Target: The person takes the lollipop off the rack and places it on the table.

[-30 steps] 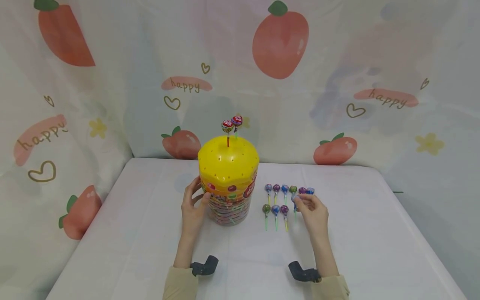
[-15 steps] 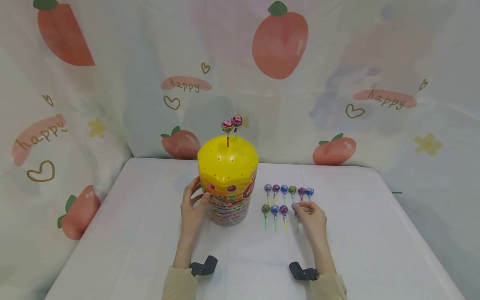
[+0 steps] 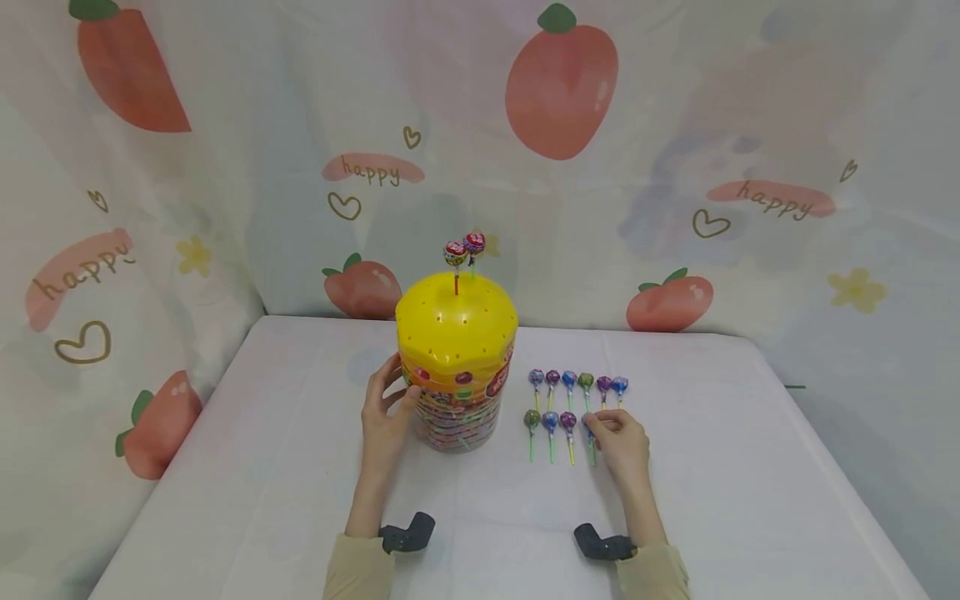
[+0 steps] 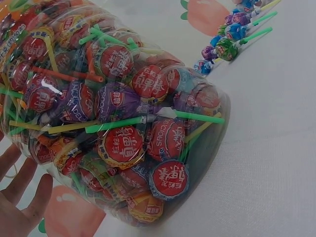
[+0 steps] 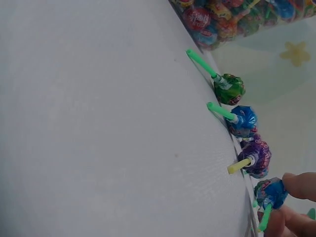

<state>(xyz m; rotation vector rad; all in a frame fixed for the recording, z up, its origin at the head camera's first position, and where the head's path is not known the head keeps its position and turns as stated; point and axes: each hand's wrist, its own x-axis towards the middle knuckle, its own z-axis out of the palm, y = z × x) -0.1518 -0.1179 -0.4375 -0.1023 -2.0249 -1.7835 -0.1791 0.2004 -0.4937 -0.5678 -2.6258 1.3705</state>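
A large clear candy jar (image 3: 459, 421) with a yellow lid (image 3: 450, 321) stands left of the table's middle, packed with wrapped lollipops. My left hand (image 3: 386, 417) holds its left side, thumb toward the front and fingers farther back. Two lollipops (image 3: 455, 252) stand upright in holes of the lid. My right hand (image 3: 624, 442) pinches a blue-wrapped lollipop (image 5: 271, 192) by its head, between thumb and fingers, at the right end of the front row. Its green stick points toward the person. Beside it in that row lie a purple lollipop (image 5: 256, 156), a blue one (image 5: 243, 121) and a green one (image 5: 229, 89).
Behind the front row lies another row of several lollipops (image 3: 586, 381), sticks toward the person. A white cloth covers the table (image 3: 480, 533). A printed fabric backdrop (image 3: 480, 108) rises behind the table and along its left side.
My right hand has moved slightly toward the person with the blue lollipop, bringing it down in line with the front row. The left hand and the jar have stayed in place.
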